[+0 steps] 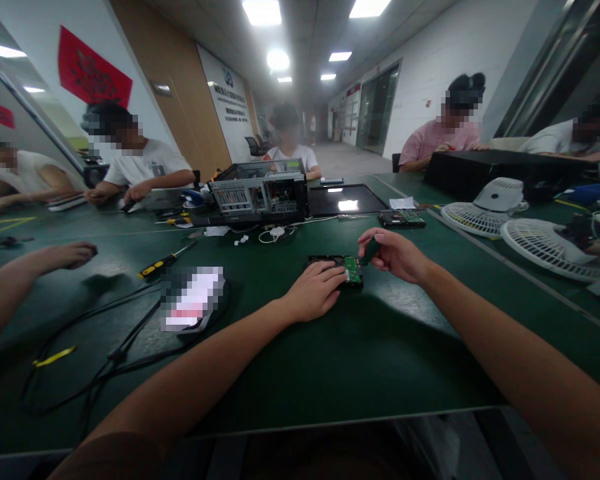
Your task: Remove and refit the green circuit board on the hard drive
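A hard drive (353,272) with a green circuit board lies on the table in front of me. My left hand (320,287) rests across its top, fingers stretched out and pressing on it, covering much of the left part. My right hand (393,255) is closed around the dark green handle of a screwdriver (369,251), held tilted at the drive's right edge. The screwdriver's tip is too small to make out. Another hard drive (401,219), its green board showing, lies farther back to the right.
A computer case (260,193) and a flat black panel (347,200) stand behind. Left are a yellow-black screwdriver (157,266), a phone-like device (193,300), black cables (115,357) and another person's arm (35,267). White fan parts (545,247) lie right. Several people sit around.
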Motion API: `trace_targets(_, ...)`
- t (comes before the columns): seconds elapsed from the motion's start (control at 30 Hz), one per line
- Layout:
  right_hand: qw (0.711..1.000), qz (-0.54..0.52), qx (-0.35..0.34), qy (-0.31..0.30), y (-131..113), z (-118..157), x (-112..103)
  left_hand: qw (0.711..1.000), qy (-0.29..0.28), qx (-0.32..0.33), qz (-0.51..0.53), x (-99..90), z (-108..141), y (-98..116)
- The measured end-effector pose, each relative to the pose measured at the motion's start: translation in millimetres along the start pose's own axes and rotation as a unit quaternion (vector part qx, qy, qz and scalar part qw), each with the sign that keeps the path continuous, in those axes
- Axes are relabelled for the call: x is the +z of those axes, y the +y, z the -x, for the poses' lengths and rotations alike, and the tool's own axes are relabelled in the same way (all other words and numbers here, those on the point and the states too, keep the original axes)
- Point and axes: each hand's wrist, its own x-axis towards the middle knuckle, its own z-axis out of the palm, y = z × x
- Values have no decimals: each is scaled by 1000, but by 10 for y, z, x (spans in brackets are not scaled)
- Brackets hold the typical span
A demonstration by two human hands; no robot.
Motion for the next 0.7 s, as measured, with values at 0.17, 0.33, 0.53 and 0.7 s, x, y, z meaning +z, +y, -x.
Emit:
trace_targets(0.17,1000,-10,20,-8,-11,12,22,1000,-2,0,0,-13,0,4)
trace_targets(0.33,999,-29,16,-29,-1,10,28,1000,-3,1,1,-9,-6,6)
trace_targets(0.53,999,-9,0,-35,14,15,38,1000,-1,-3,5,29,-4,-20)
trace_targets(0.7,1000,-11,9,-18,23,28,40,1000,6,-2,5,15,-5,-1)
